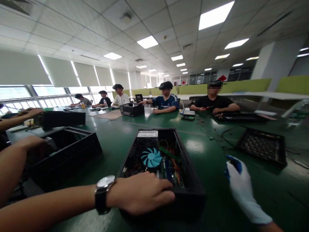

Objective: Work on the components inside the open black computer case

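Observation:
An opened black computer case (193,174) lies on the green table in front of me, with a turquoise fan (151,158), coloured wires and a green memory stick (169,154) inside. My left hand (142,191), bare and wearing a watch at the wrist, rests across its near edge with the fingers bent over the rim. To the right of the case, apart from it, my right hand (241,183) hovers in a white glove with blue coating. Its fingers are curled, and anything inside them is hidden.
Another open black case (79,145) stands at left, with a co-worker's hand (31,143) reaching into it. A dark metal panel (263,145) and cables lie at right. Several people sit across the table, one by a black case (132,109), another holding a red tool (208,107).

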`<state>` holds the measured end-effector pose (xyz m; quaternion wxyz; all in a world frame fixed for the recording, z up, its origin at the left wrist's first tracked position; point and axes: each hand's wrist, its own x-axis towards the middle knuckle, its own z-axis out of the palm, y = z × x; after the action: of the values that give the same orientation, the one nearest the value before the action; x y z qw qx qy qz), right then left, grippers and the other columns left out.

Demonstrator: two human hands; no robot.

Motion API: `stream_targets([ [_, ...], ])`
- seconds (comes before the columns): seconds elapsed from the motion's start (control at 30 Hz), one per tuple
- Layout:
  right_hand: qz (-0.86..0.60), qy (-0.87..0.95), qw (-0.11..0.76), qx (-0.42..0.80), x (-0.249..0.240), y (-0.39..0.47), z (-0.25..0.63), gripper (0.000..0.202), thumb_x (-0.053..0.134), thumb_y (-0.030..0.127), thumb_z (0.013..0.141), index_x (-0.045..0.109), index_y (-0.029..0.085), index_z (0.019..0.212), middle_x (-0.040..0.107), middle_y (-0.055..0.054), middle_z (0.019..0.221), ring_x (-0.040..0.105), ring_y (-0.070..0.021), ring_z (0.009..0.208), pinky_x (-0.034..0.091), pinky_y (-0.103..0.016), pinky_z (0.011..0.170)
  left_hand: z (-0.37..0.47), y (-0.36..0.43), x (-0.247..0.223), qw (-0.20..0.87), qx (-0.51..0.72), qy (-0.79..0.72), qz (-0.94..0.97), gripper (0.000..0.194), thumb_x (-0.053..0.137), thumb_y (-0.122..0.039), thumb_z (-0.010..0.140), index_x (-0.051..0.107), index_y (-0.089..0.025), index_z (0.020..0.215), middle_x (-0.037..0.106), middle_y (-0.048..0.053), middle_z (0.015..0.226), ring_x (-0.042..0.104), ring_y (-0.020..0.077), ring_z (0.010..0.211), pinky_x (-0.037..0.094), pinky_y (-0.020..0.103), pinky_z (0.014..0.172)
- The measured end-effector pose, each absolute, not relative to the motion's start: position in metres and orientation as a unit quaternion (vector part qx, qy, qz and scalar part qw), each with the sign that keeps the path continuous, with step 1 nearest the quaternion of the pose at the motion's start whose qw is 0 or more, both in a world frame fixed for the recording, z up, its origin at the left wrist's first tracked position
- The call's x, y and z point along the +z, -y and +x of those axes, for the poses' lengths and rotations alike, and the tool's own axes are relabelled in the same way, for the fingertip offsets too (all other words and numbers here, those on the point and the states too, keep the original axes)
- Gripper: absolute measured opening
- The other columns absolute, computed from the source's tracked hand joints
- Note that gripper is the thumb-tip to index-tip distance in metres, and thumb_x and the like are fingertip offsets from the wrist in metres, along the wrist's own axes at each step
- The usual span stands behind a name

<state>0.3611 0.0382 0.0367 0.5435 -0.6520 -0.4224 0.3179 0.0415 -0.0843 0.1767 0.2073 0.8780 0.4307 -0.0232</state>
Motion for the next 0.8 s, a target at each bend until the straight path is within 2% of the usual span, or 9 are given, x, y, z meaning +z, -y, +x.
stream_targets([
  [0.07,-0.624,0.443,0.563,0.314,0.061,-0.019,0.361,0.069,0.054,0.057,0.086,0.047,0.022,0.145,0.058,-0.014,0.131,0.06,-0.0328,0.11,0.051,-0.042,0.091,0.031,0.108,0.189,0.249,-0.009,-0.387,0.888,0.046,0.034,-0.052,0.107,0.062,-0.025,0.132,0.073,0.007,0.109,0.071,0.0226,0.095,0.052,0.031,0.082],
  [0.13,-0.587,0.507,0.558,0.294,0.091,0.007,0.35,0.061,0.055,0.056,0.088,0.051,0.025,0.14,0.062,-0.01,0.12,0.063,-0.0259,0.097,0.052,-0.037,0.082,0.015,0.108,0.188,0.202,0.012,-0.377,0.904,0.05,0.049,-0.054,0.102,0.053,-0.027,0.144,0.066,0.009,0.13,0.064,0.0258,0.116,0.048,0.035,0.1],
  [0.27,-0.492,0.739,0.4,0.226,0.151,0.062,0.311,0.049,0.052,0.047,0.09,0.053,0.025,0.134,0.064,-0.003,0.089,0.058,-0.0174,0.066,0.051,-0.031,0.06,-0.017,0.077,0.149,0.103,-0.092,-0.371,0.918,0.101,0.081,-0.065,0.072,0.036,-0.033,0.156,0.036,0.017,0.159,0.037,0.0455,0.142,0.036,0.061,0.112],
  [0.33,-0.402,0.85,0.3,0.159,0.17,0.08,0.289,0.044,0.05,0.039,0.09,0.054,0.024,0.131,0.067,-0.005,0.098,0.064,-0.0208,0.079,0.056,-0.036,0.073,-0.023,0.065,0.131,0.075,-0.139,-0.359,0.92,0.11,0.086,-0.062,0.065,0.032,-0.036,0.158,0.026,0.019,0.163,0.029,0.0501,0.145,0.036,0.068,0.108],
  [0.43,-0.297,0.939,0.172,0.04,0.177,0.087,0.259,0.043,0.052,0.028,0.088,0.058,0.021,0.131,0.066,-0.011,0.12,0.063,-0.0281,0.109,0.051,-0.044,0.096,-0.02,0.057,0.12,0.042,-0.141,-0.346,0.927,0.103,0.088,-0.053,0.067,0.037,-0.036,0.155,0.018,0.018,0.166,0.03,0.0495,0.144,0.043,0.068,0.102],
  [0.5,-0.289,0.953,0.08,-0.033,0.173,0.082,0.242,0.043,0.057,0.024,0.086,0.061,0.018,0.128,0.067,-0.014,0.119,0.065,-0.031,0.108,0.052,-0.045,0.093,-0.015,0.053,0.12,0.043,-0.155,-0.339,0.927,0.103,0.089,-0.05,0.064,0.038,-0.033,0.153,0.018,0.019,0.165,0.032,0.0493,0.142,0.048,0.066,0.097],
  [0.6,-0.302,0.947,-0.023,-0.106,0.166,0.071,0.226,0.04,0.064,0.021,0.083,0.064,0.016,0.123,0.069,-0.017,0.113,0.067,-0.0321,0.1,0.054,-0.042,0.085,-0.008,0.047,0.12,0.049,-0.174,-0.326,0.928,0.11,0.089,-0.043,0.06,0.034,-0.027,0.154,0.033,0.021,0.155,0.039,0.0466,0.135,0.053,0.059,0.092],
  [0.7,-0.319,0.935,-0.097,-0.12,0.165,0.064,0.22,0.041,0.069,0.022,0.082,0.065,0.017,0.123,0.071,-0.016,0.112,0.069,-0.0307,0.097,0.054,-0.038,0.081,-0.011,0.049,0.127,0.033,-0.17,-0.329,0.928,0.115,0.09,-0.043,0.055,0.033,-0.025,0.154,0.044,0.021,0.142,0.047,0.0427,0.125,0.055,0.053,0.088],
  [0.8,-0.318,0.929,-0.151,-0.117,0.166,0.062,0.214,0.046,0.074,0.022,0.079,0.065,0.017,0.124,0.072,-0.015,0.112,0.07,-0.0311,0.099,0.054,-0.038,0.08,-0.025,0.065,0.15,-0.011,-0.13,-0.322,0.938,0.112,0.09,-0.045,0.055,0.036,-0.027,0.152,0.045,0.019,0.139,0.046,0.0414,0.124,0.052,0.051,0.093],
])
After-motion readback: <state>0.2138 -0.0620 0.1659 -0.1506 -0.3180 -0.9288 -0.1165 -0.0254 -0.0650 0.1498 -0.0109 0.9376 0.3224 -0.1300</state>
